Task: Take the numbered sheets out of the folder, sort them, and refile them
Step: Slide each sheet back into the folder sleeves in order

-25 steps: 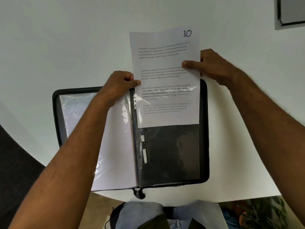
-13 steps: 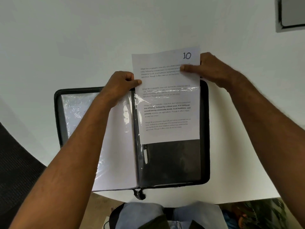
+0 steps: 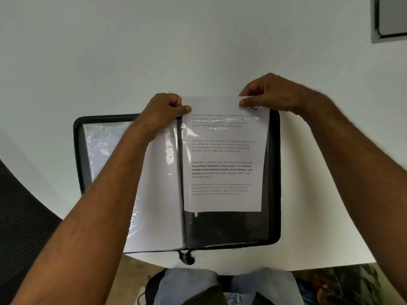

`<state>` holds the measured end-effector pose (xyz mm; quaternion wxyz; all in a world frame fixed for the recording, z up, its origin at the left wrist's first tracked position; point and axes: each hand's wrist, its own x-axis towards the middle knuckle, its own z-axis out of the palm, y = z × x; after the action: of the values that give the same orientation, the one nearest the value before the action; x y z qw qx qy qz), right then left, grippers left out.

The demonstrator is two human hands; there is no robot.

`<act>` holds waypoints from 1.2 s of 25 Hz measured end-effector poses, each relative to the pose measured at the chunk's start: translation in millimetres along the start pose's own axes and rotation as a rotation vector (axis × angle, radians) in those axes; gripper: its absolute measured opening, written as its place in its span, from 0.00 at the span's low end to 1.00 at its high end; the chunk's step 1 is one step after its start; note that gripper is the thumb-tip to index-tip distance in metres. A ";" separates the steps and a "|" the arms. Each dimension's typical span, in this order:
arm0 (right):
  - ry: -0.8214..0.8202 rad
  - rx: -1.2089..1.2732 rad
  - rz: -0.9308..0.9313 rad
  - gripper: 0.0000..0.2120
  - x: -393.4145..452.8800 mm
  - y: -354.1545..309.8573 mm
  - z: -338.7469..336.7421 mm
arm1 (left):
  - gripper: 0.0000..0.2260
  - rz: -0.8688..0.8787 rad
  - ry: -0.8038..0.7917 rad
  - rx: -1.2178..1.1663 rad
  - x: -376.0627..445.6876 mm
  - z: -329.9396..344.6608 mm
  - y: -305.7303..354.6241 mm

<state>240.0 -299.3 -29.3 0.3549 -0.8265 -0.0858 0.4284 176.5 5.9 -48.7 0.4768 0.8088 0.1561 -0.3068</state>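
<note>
From the head view I look down on a black zip folder [image 3: 275, 172] lying open on the white bench [image 3: 110, 62], its near edge close to the bench's front rim. A printed sheet [image 3: 224, 155] sits partly inside the clear sleeve [image 3: 220, 225] on the folder's right half; its top edge stands proud of the sleeve's mouth and the folder's far edge, and its bottom edge stops well short of the sleeve's base, so dark backing shows below it. The sheet carries four blocks of text, the third partly in bold. A handwritten mark at its top right corner is mostly covered by my thumb, and I cannot read it.

My left hand [image 3: 160, 113] has its grip on the top left corner of the sheet, thumb lying over the paper at the sleeve's mouth and fingers curled behind. My right hand [image 3: 275, 93] pinches the top right corner, thumb on the front and the other fingers curled behind the edge. Both forearms reach in from the near side, the left one crossing over the folder's left half.

That left half holds a stack of white pages [image 3: 158, 205] under glossy plastic. A zip pull [image 3: 186, 257] hangs off the folder's near edge at the spine. A dark framed panel [image 3: 389, 18] sits at the far right corner.
</note>
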 end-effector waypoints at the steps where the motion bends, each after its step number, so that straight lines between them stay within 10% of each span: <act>1: 0.036 0.028 -0.041 0.07 1.9 -2.3 3.1 | 0.16 0.002 -0.023 0.040 0.8 -0.5 -0.2; 20: -0.200 -0.219 0.025 0.14 -3.5 -27.9 38.8 | 0.05 0.127 -0.040 0.153 5.0 7.6 -8.6; 30: 0.198 -0.549 0.007 0.10 -29.9 -25.9 82.7 | 0.14 0.311 0.276 0.558 -17.6 39.1 -26.7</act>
<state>162.2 -251.2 -24.3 0.1230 -0.9297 -0.1605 0.3078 134.9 -14.0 -69.4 0.2528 0.9560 0.0040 -0.1490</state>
